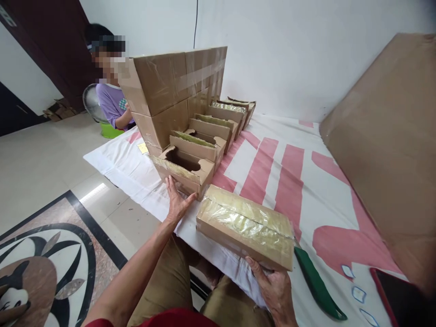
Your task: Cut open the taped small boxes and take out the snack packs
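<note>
My left hand (177,200) lies flat with fingers stretched against the front of the nearest open small cardboard box (185,169), the first in a row of several such boxes (218,127). My right hand (274,290) grips the near edge of a flat taped cardboard box (245,225), which rests on the white and pink sheet (279,168). Its fingers are curled under the box's edge.
Large brown cartons (170,91) stand stacked behind the row. A big cardboard sheet (391,145) leans at the right. A green-handled tool (316,286) lies beside the flat box, a dark phone (398,299) at the lower right. Another person (112,102) sits at the far left.
</note>
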A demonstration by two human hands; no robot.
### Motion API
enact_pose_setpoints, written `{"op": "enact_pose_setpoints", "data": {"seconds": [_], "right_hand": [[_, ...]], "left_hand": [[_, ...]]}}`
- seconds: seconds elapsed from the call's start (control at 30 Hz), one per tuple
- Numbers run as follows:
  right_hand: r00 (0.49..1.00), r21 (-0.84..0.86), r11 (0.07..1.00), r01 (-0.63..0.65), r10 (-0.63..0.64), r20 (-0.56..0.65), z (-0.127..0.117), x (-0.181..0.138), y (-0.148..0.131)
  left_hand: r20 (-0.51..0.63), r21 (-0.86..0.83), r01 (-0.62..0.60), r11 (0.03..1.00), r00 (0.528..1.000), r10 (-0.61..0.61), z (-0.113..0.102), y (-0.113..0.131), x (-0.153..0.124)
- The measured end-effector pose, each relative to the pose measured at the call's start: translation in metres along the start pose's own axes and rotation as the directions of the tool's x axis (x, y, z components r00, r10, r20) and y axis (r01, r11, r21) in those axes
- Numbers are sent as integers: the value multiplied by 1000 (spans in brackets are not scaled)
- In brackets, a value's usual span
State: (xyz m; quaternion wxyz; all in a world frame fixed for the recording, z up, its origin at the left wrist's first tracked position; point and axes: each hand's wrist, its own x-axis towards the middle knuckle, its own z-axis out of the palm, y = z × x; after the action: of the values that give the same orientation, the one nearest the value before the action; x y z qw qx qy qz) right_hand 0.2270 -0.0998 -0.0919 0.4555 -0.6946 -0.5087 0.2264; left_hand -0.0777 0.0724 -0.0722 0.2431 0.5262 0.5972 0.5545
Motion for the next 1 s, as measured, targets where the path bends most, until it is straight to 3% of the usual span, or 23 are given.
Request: {"op": "enact_pose_setpoints", "data": {"seconds": [0.1, 0.2, 0.3, 0.43, 0.53, 0.63, 0.7, 0.8, 0.9, 1.0], "right_hand": [[999, 27, 999, 28, -29, 18, -1, 0, -7], [999, 74, 997, 32, -33, 9, 0, -1, -14], [1000, 149, 988, -26, 25, 6, 3, -2, -25], [997, 198, 977, -77, 81, -12, 3, -11, -41], [998, 155, 986, -64, 60, 35, -17, -25, -43], [989, 91, 995, -36, 22, 146, -58, -35, -33], [995, -7, 1000, -11, 11, 98, -87, -33, -22], [997, -394, 918, 50, -71, -39, -110, -15, -6], [992, -712, 694, 106, -125, 26, -103, 7, 1], [975, -744, 632, 215, -184, 125, -95, 17, 0]], "left_hand": [[8, -12, 35, 999, 999, -35, -4, 9, 3], [16, -55, 100, 993, 995, -99, -20, 23, -13], [75, -128, 133, 983, 989, -124, -32, 43, -49], [283, -171, 154, 973, 954, -102, -27, 75, -106], [316, -138, 150, 979, 943, -100, -28, 90, -133], [342, -111, 158, 981, 933, -111, -37, 93, -138], [308, -120, 128, 984, 948, -86, -39, 93, -131], [221, -209, 60, 976, 975, -13, -31, 97, -118], [242, -303, 28, 953, 969, 48, -17, 103, -103], [313, -332, 3, 943, 943, 108, -8, 104, -89]]}}
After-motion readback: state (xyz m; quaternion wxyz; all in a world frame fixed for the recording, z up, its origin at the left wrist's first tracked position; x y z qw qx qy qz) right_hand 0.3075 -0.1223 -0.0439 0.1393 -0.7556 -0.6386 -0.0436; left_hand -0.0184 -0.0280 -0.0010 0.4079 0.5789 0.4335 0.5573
